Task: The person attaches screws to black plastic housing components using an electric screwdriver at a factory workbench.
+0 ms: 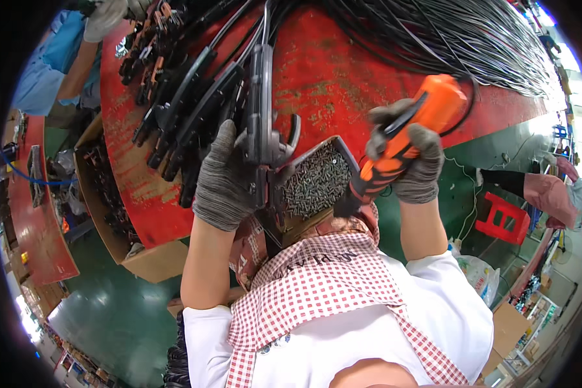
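My left hand (223,184), in a grey knit glove, is closed around a long black plastic handle that looks like a welding electrode holder (260,107). It stands lengthwise, with a curved lever sticking out on its right side and a cable at its far end. My right hand (410,155), also gloved, grips an orange and black power screwdriver (427,113). Its dark nose points down and left, apart from the holder. Between my hands sits an open box (348,154) filled with small metal screws (317,181). The driver's tip is too dark to make out.
More black holders (187,116) lie on the worn red table (317,58), left of my work. Black cables (459,39) spread across its far right. A cardboard box (97,187) stands at the left. A co-worker's gloved hand (105,19) is at upper left; a red stool (501,218) stands right.
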`<state>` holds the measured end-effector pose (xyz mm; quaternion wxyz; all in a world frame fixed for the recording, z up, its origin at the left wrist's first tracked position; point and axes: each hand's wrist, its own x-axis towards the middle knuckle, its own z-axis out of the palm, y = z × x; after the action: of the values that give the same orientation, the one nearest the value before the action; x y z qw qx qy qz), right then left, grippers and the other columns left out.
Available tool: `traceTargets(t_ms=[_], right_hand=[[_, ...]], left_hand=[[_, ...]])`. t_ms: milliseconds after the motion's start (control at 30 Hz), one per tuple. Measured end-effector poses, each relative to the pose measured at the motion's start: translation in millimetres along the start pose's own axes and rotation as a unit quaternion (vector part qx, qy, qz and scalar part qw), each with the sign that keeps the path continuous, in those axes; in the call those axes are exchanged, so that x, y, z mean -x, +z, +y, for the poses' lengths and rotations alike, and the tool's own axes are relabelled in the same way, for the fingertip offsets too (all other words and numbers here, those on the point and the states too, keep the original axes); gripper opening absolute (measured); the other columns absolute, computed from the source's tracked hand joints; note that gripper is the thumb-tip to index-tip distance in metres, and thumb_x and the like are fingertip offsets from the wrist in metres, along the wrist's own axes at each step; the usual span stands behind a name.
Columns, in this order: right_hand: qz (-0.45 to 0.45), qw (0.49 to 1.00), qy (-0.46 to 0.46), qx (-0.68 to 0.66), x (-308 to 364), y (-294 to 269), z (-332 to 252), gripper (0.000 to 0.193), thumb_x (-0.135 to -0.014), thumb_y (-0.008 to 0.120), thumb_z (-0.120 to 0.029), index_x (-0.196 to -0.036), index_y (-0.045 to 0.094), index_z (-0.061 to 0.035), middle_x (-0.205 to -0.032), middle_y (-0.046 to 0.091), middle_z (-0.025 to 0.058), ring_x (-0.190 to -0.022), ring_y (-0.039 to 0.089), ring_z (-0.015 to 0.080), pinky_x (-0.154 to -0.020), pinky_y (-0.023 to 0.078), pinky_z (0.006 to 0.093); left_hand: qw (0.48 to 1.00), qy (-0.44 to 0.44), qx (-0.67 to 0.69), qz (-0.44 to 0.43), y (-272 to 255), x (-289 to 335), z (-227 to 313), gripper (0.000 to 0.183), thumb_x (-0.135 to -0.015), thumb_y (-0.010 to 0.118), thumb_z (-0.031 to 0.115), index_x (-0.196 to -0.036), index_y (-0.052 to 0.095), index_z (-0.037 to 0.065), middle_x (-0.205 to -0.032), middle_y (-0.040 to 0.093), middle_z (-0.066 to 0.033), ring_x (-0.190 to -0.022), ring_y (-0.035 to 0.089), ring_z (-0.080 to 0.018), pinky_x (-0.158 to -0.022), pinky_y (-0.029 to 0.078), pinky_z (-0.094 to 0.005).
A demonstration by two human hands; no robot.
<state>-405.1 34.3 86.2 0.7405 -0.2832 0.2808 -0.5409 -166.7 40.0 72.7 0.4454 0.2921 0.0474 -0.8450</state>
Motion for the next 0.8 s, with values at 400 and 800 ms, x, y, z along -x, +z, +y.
traceTargets(t_ms=[400, 800], right_hand=[[0.043, 0.958, -0.247, 0.141, 15, 4, 26, 0.036, -0.072, 0.061, -0.014, -0.103, 0.043, -0.0100, -0.092, 0.054, 0.0153, -0.073, 0.055, 0.0224, -0.064, 0.045, 0.0364], [0.033, 0.960, -0.217, 0.175, 13, -2, 36, 0.036, -0.071, 0.062, -0.014, -0.102, 0.043, -0.0097, -0.090, 0.053, 0.0149, -0.073, 0.055, 0.0216, -0.066, 0.046, 0.0344]], left_hand=[[0.900, -0.073, 0.334, -0.269, -2, 9, -19, 0.056, -0.078, 0.055, 0.034, -0.112, 0.036, -0.006, -0.117, 0.037, -0.0232, -0.098, 0.051, -0.0295, -0.081, 0.045, -0.0403], [0.993, 0.023, 0.085, -0.072, -16, 17, 3, 0.032, -0.084, 0.047, 0.030, -0.099, 0.041, 0.002, -0.068, 0.052, -0.0113, -0.042, 0.049, -0.0074, -0.028, 0.038, -0.0138]])
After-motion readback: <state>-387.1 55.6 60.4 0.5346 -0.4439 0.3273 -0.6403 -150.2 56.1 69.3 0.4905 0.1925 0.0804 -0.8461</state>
